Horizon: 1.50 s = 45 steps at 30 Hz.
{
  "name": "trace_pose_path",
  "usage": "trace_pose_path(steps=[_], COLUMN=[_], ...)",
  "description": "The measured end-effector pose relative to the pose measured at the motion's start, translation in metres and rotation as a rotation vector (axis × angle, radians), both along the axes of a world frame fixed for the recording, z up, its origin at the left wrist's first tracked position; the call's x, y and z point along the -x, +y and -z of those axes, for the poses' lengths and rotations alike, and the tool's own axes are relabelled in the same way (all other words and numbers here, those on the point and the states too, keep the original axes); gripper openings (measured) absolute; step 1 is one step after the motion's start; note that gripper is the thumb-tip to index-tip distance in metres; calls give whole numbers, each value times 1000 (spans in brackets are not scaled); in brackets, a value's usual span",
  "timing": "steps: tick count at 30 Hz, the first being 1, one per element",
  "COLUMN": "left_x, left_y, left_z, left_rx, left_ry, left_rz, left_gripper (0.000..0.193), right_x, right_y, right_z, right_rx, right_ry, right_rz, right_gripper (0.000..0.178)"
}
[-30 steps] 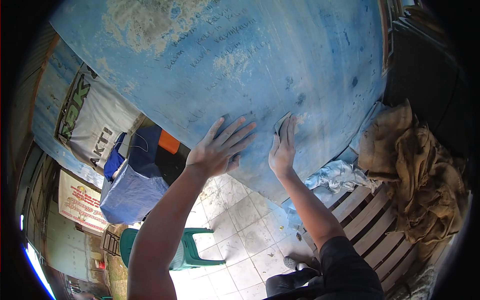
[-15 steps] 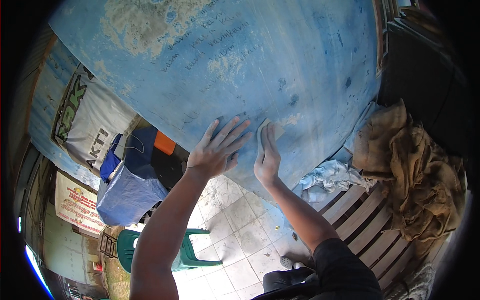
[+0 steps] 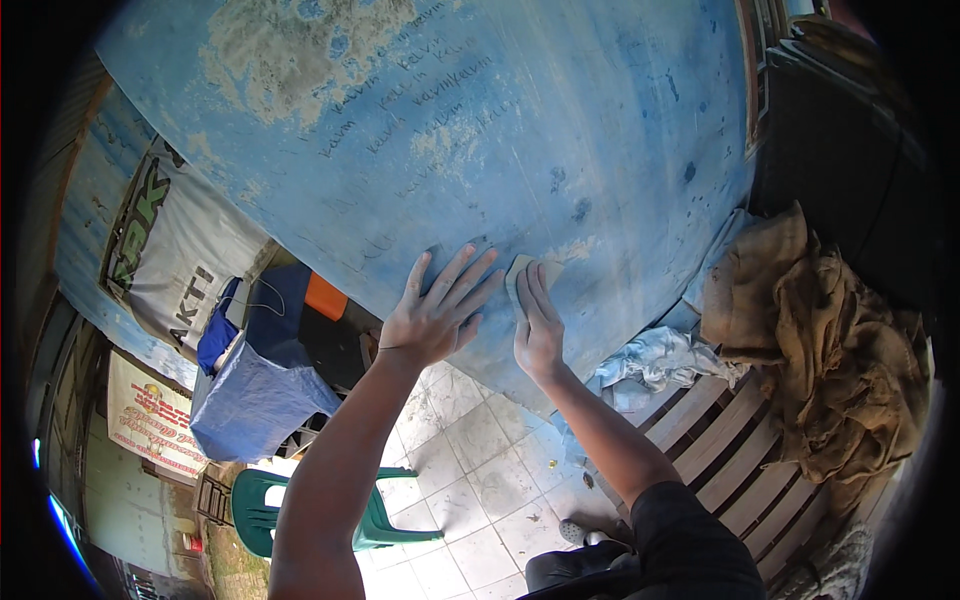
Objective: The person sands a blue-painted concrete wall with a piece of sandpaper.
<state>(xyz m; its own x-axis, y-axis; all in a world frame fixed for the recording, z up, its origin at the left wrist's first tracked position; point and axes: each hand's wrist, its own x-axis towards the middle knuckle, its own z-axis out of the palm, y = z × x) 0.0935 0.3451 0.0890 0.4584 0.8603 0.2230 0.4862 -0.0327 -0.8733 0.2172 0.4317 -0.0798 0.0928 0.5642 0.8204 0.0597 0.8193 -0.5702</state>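
A blue-painted wall (image 3: 480,190) with worn pale patches and dark handwriting fills the upper middle. My left hand (image 3: 432,318) lies against its lower part, fingers spread, holding nothing. Just to the right, my right hand (image 3: 540,335) presses a pale folded piece of sandpaper (image 3: 516,274) to the wall. The fingers lie close together over the sheet, and its edges stick out on both sides of them. Both hands look dusty. A whitish scraped patch (image 3: 578,247) shows just above the sandpaper.
Brown sacking (image 3: 800,340) is heaped on a slatted wooden bench (image 3: 720,430) at right, beside a crumpled pale plastic sheet (image 3: 660,358). A green plastic chair (image 3: 385,520) stands on the tiled floor (image 3: 480,480). Blue-covered items (image 3: 260,400) and a banner (image 3: 190,245) are at left.
My right hand has moved slightly down with the sandpaper, and its fingers now lie flatter against the wall. My left hand stays nearly in place.
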Motion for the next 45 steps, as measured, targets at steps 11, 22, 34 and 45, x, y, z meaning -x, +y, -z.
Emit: trace_pose_path(steps=[11,22,34,45], left_x=[2,-3,-2,2], left_y=[-3,5,1,-1], left_z=[-1,6,2,2], left_rx=[14,-23,-16,-8], left_ry=[11,21,19,0], left_rz=[-2,47,46,41], left_gripper=[69,69,67,66], right_x=[-5,-25,-23,13], right_y=[29,61,34,12], right_z=[0,1,-7,-22], right_rx=[327,380,276,180], right_ry=[279,294,113,154], right_rz=[181,241,178,163], right_gripper=[58,54,47,52])
